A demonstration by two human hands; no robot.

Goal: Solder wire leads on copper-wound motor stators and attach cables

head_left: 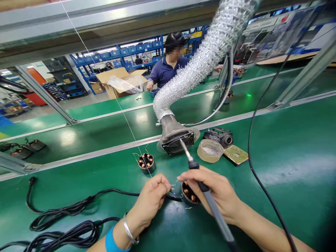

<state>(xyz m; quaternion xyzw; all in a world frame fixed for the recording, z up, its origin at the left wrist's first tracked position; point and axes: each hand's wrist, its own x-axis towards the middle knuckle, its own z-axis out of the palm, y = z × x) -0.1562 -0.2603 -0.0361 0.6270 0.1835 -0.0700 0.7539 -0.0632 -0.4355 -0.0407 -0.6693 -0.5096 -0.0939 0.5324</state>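
Note:
My right hand (219, 190) is wrapped round a soldering iron (214, 206), its metal tip pointing up and away in front of the fan. My left hand (154, 192) is closed in a pinch on a thin strand of solder wire (126, 119) that runs down from above. Beside its fingertips are the small bared ends of a black cable (173, 198). Partly hidden under my right hand sits a motor stator (189, 194) with copper windings. Another stator (146, 163) stands farther back, thin leads sticking up from it.
Coiled black power cables (63, 213) lie at left. A fume extractor fan (178, 141) hangs from a silvery duct (194, 70). Right of it are a tape roll (210, 150), a soldering iron stand (220, 136) and a small tray (236, 154). A co-worker (168, 68) is across the bench.

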